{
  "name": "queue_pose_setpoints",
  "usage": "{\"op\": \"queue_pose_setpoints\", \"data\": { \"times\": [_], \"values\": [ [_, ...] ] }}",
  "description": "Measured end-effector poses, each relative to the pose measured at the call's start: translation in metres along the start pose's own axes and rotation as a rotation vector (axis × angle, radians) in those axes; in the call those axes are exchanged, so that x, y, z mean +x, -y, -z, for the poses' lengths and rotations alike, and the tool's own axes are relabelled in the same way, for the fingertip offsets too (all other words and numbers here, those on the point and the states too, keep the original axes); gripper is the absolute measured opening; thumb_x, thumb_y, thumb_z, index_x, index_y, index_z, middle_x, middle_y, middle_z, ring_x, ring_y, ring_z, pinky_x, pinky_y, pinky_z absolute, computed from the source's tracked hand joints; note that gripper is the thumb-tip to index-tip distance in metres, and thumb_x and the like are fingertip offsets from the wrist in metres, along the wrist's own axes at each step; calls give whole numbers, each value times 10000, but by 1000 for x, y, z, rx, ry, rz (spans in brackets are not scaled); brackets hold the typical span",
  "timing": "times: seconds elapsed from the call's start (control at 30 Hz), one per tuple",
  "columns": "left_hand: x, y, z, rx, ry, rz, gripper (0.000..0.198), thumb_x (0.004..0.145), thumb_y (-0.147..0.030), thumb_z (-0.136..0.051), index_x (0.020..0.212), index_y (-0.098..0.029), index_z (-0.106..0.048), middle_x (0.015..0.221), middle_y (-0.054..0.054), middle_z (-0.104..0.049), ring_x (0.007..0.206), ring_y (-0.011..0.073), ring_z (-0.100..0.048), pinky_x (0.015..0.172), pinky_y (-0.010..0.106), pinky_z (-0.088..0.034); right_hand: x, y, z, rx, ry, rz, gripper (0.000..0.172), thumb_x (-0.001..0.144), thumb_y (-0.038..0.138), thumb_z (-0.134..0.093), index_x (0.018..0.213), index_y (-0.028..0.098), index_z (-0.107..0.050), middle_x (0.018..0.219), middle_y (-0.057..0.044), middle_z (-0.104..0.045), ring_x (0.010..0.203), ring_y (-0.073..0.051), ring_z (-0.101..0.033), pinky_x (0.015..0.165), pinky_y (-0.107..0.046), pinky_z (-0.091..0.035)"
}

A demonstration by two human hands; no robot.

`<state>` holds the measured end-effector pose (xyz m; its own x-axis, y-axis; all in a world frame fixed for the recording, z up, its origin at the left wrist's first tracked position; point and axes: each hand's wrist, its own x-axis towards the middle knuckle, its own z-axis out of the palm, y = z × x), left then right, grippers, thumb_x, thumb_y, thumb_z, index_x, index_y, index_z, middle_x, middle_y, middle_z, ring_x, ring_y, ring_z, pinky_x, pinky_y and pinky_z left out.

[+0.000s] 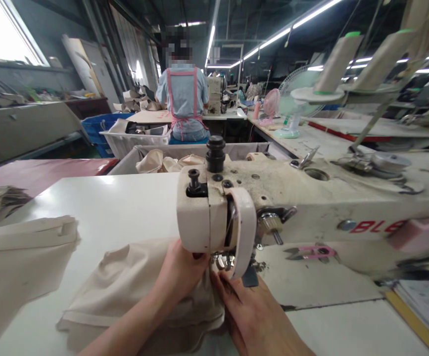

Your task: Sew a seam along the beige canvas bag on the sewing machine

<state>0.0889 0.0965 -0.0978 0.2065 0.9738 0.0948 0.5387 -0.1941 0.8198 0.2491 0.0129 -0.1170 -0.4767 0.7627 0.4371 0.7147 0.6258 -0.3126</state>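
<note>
A piece of beige fabric (pixel 125 282) lies bunched on the white table, its right edge reaching under the needle area of a cream sewing machine (pixel 195 222). My left hand (pixel 182 272) is closed on the fabric just left of the presser foot (pixel 223 261); the machine head partly hides its fingers. In front of the foot, my right hand (pixel 249 306) has its fingers pressed together at the fabric's edge, with the fingertips partly behind the white curved guard (pixel 247 232). The needle itself cannot be made out.
Pink-handled thread snips (pixel 310 252) lie on the machine bed at right. Another beige fabric piece (pixel 24 257) is at left. Behind the machine stands a bin with beige pieces (pixel 155 162). A person (pixel 184 99) sits farther back. Thread cones (pixel 340 62) rise at upper right.
</note>
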Motion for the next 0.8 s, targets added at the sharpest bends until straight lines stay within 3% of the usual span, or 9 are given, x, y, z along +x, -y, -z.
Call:
{"op": "queue_pose_setpoints", "data": {
  "times": [0.1, 0.2, 0.27, 0.33, 0.47, 0.57, 0.67, 0.8],
  "values": [
    [-27, 6, 8, 91, -34, -147, 189, 796, -300, -535, 760, -155, -652, 790, 89, -684, 736, 230, -615, 692, 344, -492, -6, 2, 6, 74, -5, -23, 534, 785, 20, -423, 1314, 79, -453, 1222, -196, -605, 1146, -301, -563, 959, -470, -513],
    [-64, 17, 14, 343, 110, -539, 254, 820, -397, -589, 957, -197, -664, 856, 73, -668, 767, 238, -596, 716, 352, -484, -20, 7, 10, 152, -44, -121, 439, 820, 37, -447, 1236, 172, -482, 1196, -114, -619, 1112, -203, -592, 955, -310, -520],
    [-81, 19, 17, 464, 196, -650, 277, 909, -326, -486, 1118, -216, -630, 851, 69, -650, 758, 228, -589, 678, 324, -496, -30, 11, 8, 140, -58, -144, 400, 797, 37, -474, 1155, 206, -531, 1131, -69, -645, 1071, -183, -613, 958, -272, -515],
    [-86, 15, 20, 420, 253, -586, 316, 949, -251, -394, 1183, -233, -605, 867, 69, -632, 770, 210, -595, 663, 289, -509, -38, 15, 5, 92, -58, -113, 446, 769, 21, -476, 1176, 192, -542, 1123, -65, -662, 1065, -191, -621, 987, -286, -500],
    [-77, -1, 23, 298, 346, -407, 300, 962, -217, -364, 1062, -244, -645, 864, 49, -623, 761, 164, -621, 655, 229, -513, -47, 21, 1, -3, -19, -85, 529, 777, 17, -471, 1290, 143, -501, 1233, -93, -638, 1147, -216, -591, 1024, -326, -483],
    [-73, -1, 21, 504, 330, -490, 308, 901, -121, -418, 1112, -211, -623, 869, 51, -647, 722, 188, -620, 604, 251, -515, -49, 23, -4, -96, -49, -10, 379, 864, 71, -462, 1222, 134, -569, 1183, -93, -675, 1102, -235, -620, 989, -364, -520],
    [-73, 5, 19, 621, 341, -565, 464, 817, -60, -485, 1259, -190, -532, 917, 52, -660, 721, 204, -633, 581, 270, -525, -46, 23, -13, -167, -143, 57, 293, 940, 137, -444, 1173, 143, -621, 1083, -75, -723, 999, -249, -664, 886, -381, -587],
    [-77, 10, 13, 745, 271, -734, 323, 903, -102, -435, 1207, -102, -546, 852, 71, -677, 711, 243, -645, 611, 348, -548, -38, 24, -16, -136, -209, 78, 310, 1002, 157, -380, 1108, 181, -670, 1043, -31, -744, 944, -204, -682, 858, -323, -594]
  ]
}}
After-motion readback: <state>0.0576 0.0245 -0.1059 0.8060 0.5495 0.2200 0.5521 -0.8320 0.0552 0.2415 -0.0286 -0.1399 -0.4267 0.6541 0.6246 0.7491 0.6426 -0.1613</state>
